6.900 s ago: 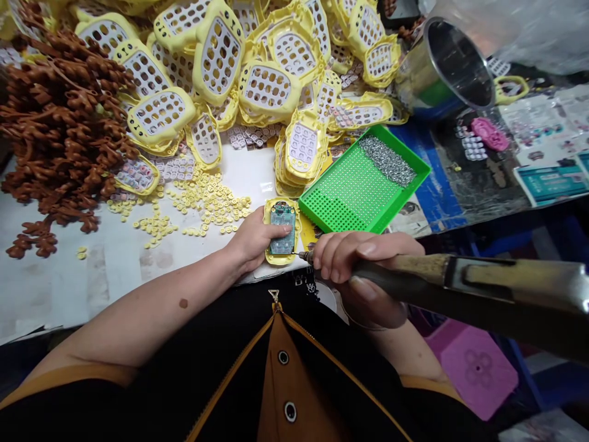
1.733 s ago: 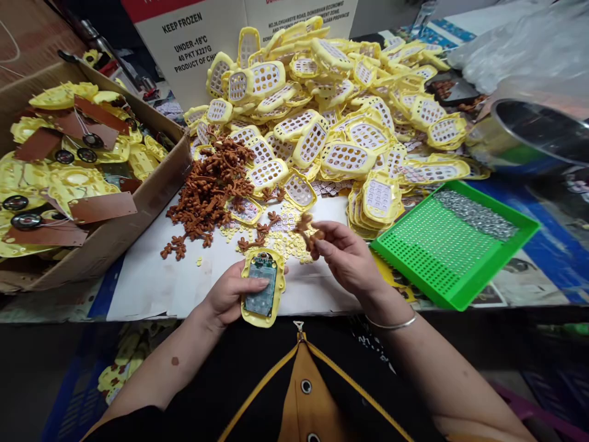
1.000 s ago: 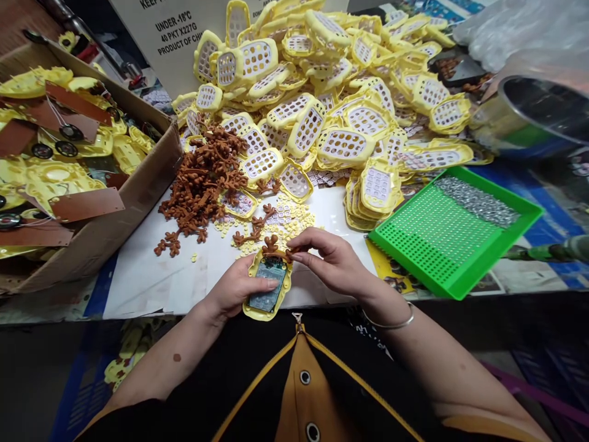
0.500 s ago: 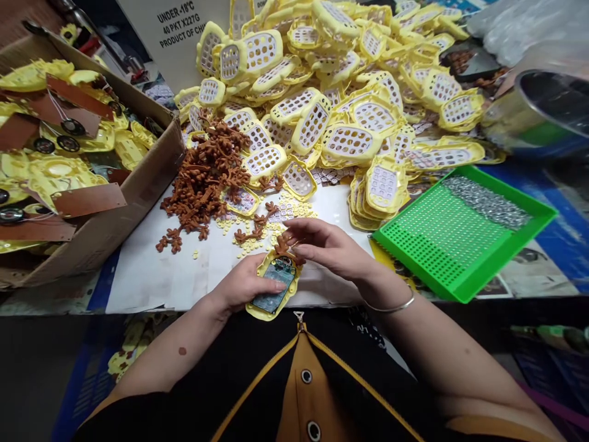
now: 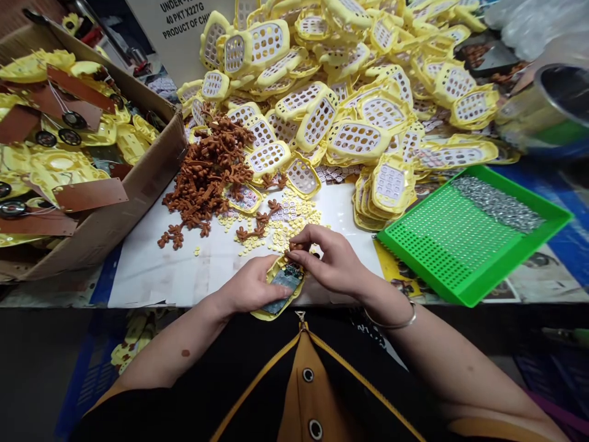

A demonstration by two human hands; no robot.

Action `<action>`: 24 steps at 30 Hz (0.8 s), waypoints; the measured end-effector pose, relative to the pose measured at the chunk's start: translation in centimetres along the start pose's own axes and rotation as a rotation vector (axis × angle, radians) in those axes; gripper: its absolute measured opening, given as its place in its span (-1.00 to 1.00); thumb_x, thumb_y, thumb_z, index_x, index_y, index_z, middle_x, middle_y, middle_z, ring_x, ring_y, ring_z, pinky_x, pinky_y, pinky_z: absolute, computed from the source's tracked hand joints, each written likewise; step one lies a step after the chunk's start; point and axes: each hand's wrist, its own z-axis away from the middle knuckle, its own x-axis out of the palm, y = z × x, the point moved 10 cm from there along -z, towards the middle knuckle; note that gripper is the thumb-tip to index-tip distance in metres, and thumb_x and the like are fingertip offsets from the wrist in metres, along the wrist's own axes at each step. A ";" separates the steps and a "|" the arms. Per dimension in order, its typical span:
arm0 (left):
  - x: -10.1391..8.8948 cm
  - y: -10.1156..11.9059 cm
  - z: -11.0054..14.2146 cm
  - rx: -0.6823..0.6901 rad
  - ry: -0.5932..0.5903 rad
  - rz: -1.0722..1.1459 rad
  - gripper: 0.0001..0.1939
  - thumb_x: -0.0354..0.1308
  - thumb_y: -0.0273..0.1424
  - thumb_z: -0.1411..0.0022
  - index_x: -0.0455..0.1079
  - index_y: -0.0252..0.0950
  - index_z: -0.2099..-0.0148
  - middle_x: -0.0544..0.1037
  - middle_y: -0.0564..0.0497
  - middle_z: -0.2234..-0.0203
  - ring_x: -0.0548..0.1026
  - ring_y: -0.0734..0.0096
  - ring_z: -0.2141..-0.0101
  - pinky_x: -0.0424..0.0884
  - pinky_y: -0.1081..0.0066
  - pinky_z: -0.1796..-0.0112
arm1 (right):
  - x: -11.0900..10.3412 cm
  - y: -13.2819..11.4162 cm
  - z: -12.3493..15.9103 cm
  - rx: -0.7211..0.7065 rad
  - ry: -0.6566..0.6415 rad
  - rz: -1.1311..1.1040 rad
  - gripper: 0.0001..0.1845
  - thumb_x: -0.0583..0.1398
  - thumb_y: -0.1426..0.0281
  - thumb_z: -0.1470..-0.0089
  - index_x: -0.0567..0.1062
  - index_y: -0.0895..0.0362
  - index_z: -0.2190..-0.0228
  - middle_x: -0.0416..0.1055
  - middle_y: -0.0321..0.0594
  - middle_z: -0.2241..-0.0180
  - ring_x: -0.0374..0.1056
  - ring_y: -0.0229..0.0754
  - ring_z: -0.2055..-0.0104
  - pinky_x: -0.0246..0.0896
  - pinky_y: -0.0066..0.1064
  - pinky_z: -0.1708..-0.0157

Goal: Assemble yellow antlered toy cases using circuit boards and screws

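Head camera shows your left hand (image 5: 252,286) grasping a yellow plastic shell (image 5: 263,315) with a rectangular bluish-green circuit board (image 5: 280,288) inside, slanted over the near edge of the white paper-covered table (image 5: 179,270). Your right hand (image 5: 337,261) pinches a small brown plastic piece (image 5: 295,247) at the shell's far end, mostly hidden in that grip.

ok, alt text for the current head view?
A left hand holds a yellow casing with a circuit board inside; the right hand pinches a brown piece by its far end. Beyond lie a brown pile and a heap of yellow casings, with a green tray at right.
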 end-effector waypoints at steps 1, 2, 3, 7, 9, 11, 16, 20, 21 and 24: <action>0.2 -0.1 0.0 -0.009 -0.014 0.033 -0.69 0.36 -0.43 0.16 0.41 -0.33 0.30 0.45 0.11 0.51 0.35 0.48 0.47 0.26 0.47 0.40 | 0.0 0.6 -0.1 0.061 -0.013 -0.051 -0.94 0.22 0.41 -0.02 0.43 0.14 0.40 0.43 -0.26 0.47 0.34 -0.28 0.44 0.27 -0.42 0.43; 0.4 -0.2 0.0 -0.019 -0.029 0.080 -0.67 0.37 -0.43 0.17 0.42 -0.34 0.29 0.47 0.09 0.49 0.37 0.46 0.46 0.28 0.46 0.39 | 0.2 1.2 -0.3 0.118 -0.044 -0.105 -0.91 0.23 0.38 -0.03 0.43 0.15 0.39 0.43 -0.27 0.48 0.33 -0.29 0.46 0.28 -0.43 0.45; 0.6 -0.2 -0.1 -0.031 -0.044 0.133 -0.65 0.38 -0.43 0.18 0.43 -0.35 0.27 0.50 0.07 0.48 0.40 0.45 0.45 0.30 0.45 0.38 | 0.3 1.4 -0.4 0.153 -0.091 -0.152 -0.88 0.22 0.35 -0.06 0.44 0.15 0.38 0.43 -0.27 0.48 0.34 -0.29 0.48 0.28 -0.43 0.47; 0.4 -0.2 -0.5 -0.057 -0.022 0.318 -0.59 0.42 -0.42 0.21 0.44 -0.36 0.24 0.56 0.01 0.46 0.46 0.42 0.48 0.36 0.44 0.40 | -3.9 0.8 -0.5 0.055 -0.021 0.074 -0.75 0.17 0.22 -0.15 0.48 0.13 0.23 0.51 -0.17 0.35 0.40 -0.21 0.35 0.33 -0.32 0.33; 0.2 -0.4 -0.8 -0.086 0.017 0.375 -0.57 0.44 -0.42 0.25 0.44 -0.37 0.25 0.58 -0.02 0.46 0.48 0.40 0.49 0.39 0.43 0.43 | -8.4 0.5 0.3 -0.008 0.209 0.456 -0.75 0.17 0.23 -0.16 0.50 0.14 0.23 0.50 -0.09 0.30 0.39 -0.12 0.27 0.30 -0.22 0.23; 0.2 -0.6 -1.1 -0.123 0.043 0.413 -0.54 0.46 -0.43 0.28 0.44 -0.37 0.25 0.59 -0.05 0.44 0.51 0.36 0.48 0.42 0.41 0.42 | -11.5 0.7 1.4 -0.002 0.346 0.822 -0.77 0.15 0.28 -0.16 0.52 0.17 0.27 0.48 -0.02 0.31 0.35 -0.04 0.25 0.24 -0.14 0.19; 1.2 -0.3 -1.7 -0.144 0.045 0.480 -0.55 0.47 -0.46 0.28 0.47 -0.40 0.25 0.60 -0.08 0.43 0.54 0.34 0.46 0.47 0.39 0.39 | -13.1 3.1 2.3 0.088 0.290 1.229 -0.78 0.11 0.39 -0.17 0.53 0.17 0.40 0.48 0.04 0.28 0.29 0.02 0.24 0.16 -0.16 0.26; 1.2 0.8 -2.1 -0.108 0.049 0.467 -0.59 0.47 -0.42 0.26 0.49 -0.43 0.29 0.60 -0.10 0.45 0.53 0.36 0.47 0.47 0.41 0.38 | -12.9 0.4 3.1 -0.028 0.425 1.270 -0.80 0.10 0.45 -0.19 0.52 0.16 0.38 0.50 0.01 0.21 0.31 -0.02 0.20 0.16 -0.18 0.23; 1.0 1.2 -2.2 -0.094 0.058 0.465 -0.60 0.47 -0.42 0.27 0.50 -0.43 0.31 0.59 -0.09 0.46 0.52 0.37 0.48 0.47 0.41 0.38 | -12.4 -0.6 3.5 -0.087 0.452 1.281 -0.83 0.12 0.46 -0.18 0.52 0.16 0.37 0.51 0.00 0.20 0.32 -0.02 0.19 0.17 -0.18 0.22; 0.7 2.7 -2.4 -0.050 0.067 0.476 -0.62 0.46 -0.41 0.28 0.50 -0.42 0.32 0.60 -0.10 0.46 0.52 0.37 0.49 0.47 0.38 0.38 | -8.9 -3.3 4.8 -0.285 0.411 1.293 -0.86 0.15 0.49 -0.17 0.52 0.11 0.30 0.53 -0.08 0.19 0.35 -0.06 0.12 0.22 -0.18 0.11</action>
